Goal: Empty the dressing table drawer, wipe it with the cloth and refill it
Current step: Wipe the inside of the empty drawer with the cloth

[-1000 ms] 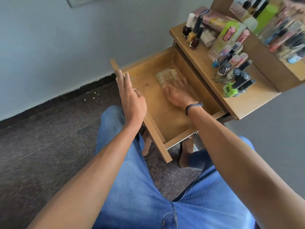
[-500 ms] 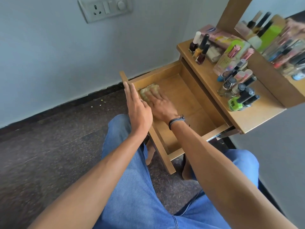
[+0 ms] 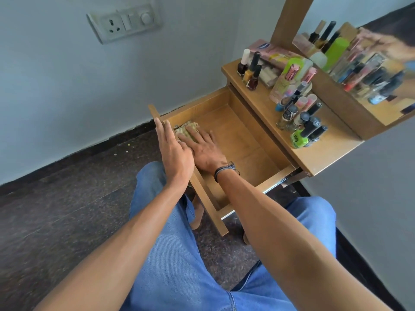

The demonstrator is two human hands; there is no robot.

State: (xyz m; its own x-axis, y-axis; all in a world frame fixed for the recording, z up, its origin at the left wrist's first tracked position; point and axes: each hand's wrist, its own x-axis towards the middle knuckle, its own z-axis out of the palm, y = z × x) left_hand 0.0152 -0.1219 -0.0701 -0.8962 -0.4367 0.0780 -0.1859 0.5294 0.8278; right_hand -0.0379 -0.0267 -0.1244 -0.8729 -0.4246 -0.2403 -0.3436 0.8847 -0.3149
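Drawer is pulled right out and, but for the cloth, I see nothing lying in it. Starting at the tips: the right fingers are straight and a little spread, laid flat on the cloth. They pinch nothing and only press it down. The cloth sits bunched in the corner by the far end of the front panel, touching the drawer floor. Behind the fingers, the right hand lies palm down inside the drawer, a band at its wrist.

The left fingers run straight along the top edge of the front panel and rest on it. I cannot make out that thumb. The left hand looks to me to be steadying the drawer.

Further out, the bottles stand crowded on the tabletop just beside the drawer, under the mirror.

My reading: emptying is done and wiping is in hand. How much of the floor and walls has been covered I cannot tell. Refilling has not begun, so every bottle has yet to go back.
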